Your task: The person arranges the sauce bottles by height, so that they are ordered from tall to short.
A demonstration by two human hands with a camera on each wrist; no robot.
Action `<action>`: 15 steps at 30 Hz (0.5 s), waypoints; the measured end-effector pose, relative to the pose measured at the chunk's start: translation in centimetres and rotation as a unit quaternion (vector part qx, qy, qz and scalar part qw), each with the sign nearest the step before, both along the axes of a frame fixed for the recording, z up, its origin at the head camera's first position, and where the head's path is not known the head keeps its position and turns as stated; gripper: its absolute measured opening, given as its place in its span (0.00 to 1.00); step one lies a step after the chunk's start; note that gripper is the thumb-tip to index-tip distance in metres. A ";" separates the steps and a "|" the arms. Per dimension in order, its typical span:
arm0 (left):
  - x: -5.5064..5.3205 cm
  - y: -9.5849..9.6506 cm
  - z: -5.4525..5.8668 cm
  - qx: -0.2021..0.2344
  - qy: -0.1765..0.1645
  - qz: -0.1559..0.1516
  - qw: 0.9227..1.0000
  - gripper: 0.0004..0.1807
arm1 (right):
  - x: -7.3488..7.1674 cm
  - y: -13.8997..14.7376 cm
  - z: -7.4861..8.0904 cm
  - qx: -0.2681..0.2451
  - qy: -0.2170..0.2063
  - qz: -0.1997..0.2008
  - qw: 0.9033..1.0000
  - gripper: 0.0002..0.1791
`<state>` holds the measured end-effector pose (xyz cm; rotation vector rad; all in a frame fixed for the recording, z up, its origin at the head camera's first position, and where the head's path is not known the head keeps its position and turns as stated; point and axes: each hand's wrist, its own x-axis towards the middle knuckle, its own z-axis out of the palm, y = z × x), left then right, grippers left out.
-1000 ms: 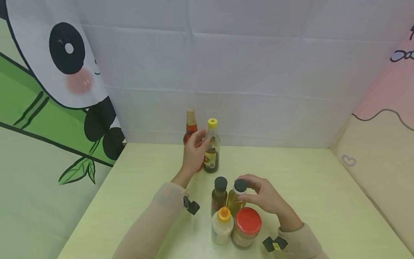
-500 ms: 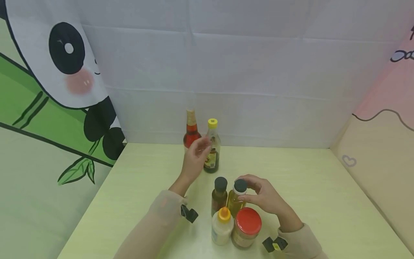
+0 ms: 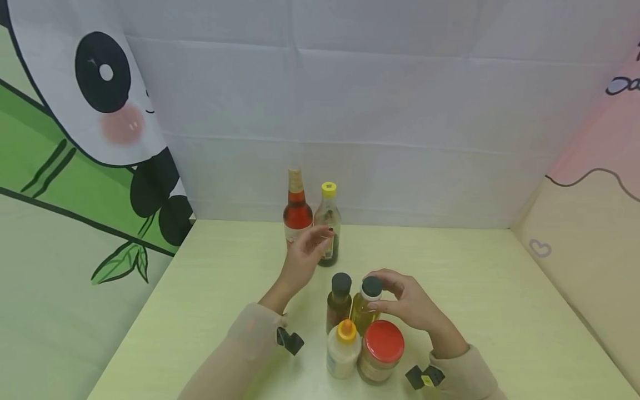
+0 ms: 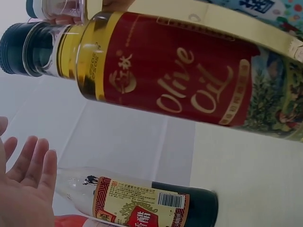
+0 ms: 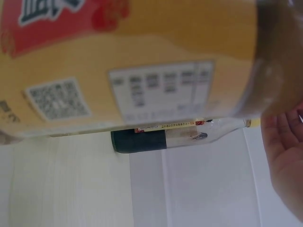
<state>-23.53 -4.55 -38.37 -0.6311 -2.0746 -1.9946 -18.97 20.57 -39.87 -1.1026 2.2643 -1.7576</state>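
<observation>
My left hand (image 3: 300, 261) hovers with loosely bent fingers before the vinegar bottle (image 3: 327, 214) with its yellow cap and the red bottle (image 3: 298, 215). It holds nothing; the left wrist view shows its fingers spread, apart from the vinegar label. With thumb and fingers, my right hand (image 3: 412, 303) grips the neck of a yellow oil bottle (image 3: 364, 318) just under its dark cap. Left of that stands the dark-capped olive oil bottle (image 3: 340, 305), whose red label fills much of the left wrist view. All the bottles stand upright.
In front of the two oil bottles stand a white squeeze bottle (image 3: 342, 355) with an orange nozzle and a red-lidded jar (image 3: 382, 344), close together. A white sheet (image 3: 400, 139) hangs behind the pale table (image 3: 450, 261), with printed cloths on both sides.
My left hand has drawn back from between the two rear bottles toward me, uncovering more of the red bottle. The right hand and the bottles stay where they were.
</observation>
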 end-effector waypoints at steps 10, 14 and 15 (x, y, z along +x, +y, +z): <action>0.7 -0.1 -1.5 0.007 -0.023 -0.048 0.999 0.16 | 0.0 0.0 0.0 0.000 -0.002 0.004 1.000 0.20; 0.5 -0.1 -2.6 0.014 -0.018 -0.063 0.998 0.15 | 0.0 0.0 0.0 -0.002 0.004 0.004 1.000 0.20; 0.5 -0.1 -2.8 0.015 -0.018 -0.065 0.998 0.15 | 0.0 0.0 0.1 -0.002 0.005 0.004 1.000 0.20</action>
